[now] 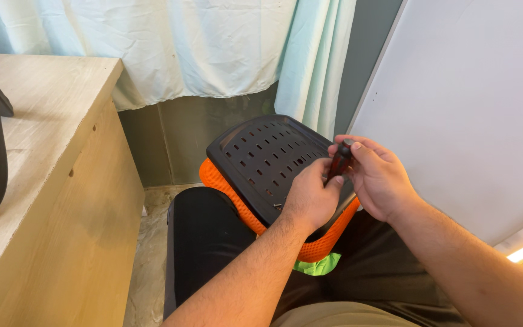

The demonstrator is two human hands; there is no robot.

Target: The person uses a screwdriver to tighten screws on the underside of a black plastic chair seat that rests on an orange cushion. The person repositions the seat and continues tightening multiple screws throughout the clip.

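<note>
Curtained corner, seat (267, 163) propped on our lap | left hand (310, 197) steadied screwdriver (339, 162) shaft at seat underside, right hand (378, 177) clenched its handle | risk: tip could slip off the screw, gouging plastic or jabbing left fingers

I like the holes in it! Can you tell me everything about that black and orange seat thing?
The seat pad is turned upside down and tilted on the person's lap. Its hard black back looks like plastic, with rows of small slots. An orange mesh cushion shows around its lower edge. The left hand rests on it, and the right hand holds a dark red-handled tool just above it.
</note>
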